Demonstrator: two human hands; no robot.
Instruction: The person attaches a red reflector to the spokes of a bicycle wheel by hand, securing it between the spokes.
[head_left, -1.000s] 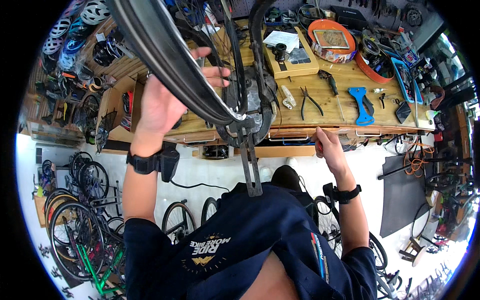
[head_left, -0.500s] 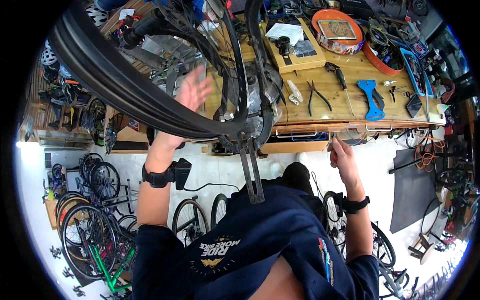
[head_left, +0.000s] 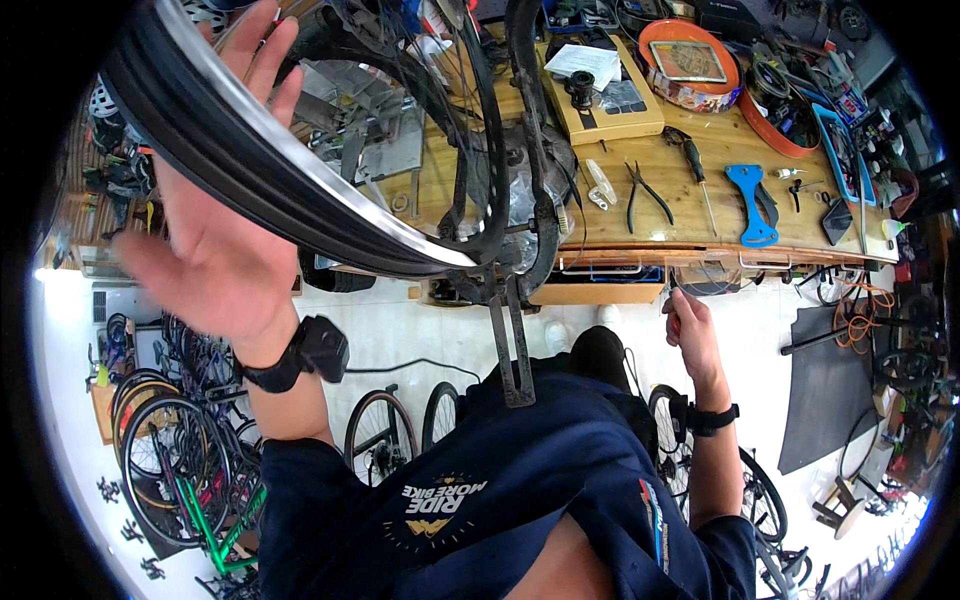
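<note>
Touching wheel rim (head_left: 290,180): spread fingers (head_left: 262,45) (left)

A wooden tabletop (head_left: 690,215) is carrying scattered tools: black-handled pliers (head_left: 645,195) are lying beside a screwdriver (head_left: 692,170), with a blue flat tool (head_left: 750,200) just to their right. An orange round tin (head_left: 690,65) is sitting near a shallow yellow box (head_left: 625,115). Bicycles (head_left: 170,450) are standing on the white floor (head_left: 420,330), and a dark mat (head_left: 825,385) is lying there.

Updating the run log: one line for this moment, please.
left hand: open, behind wheel rim | right hand: loosely closed, below workbench edge, holding nothing visible
</note>
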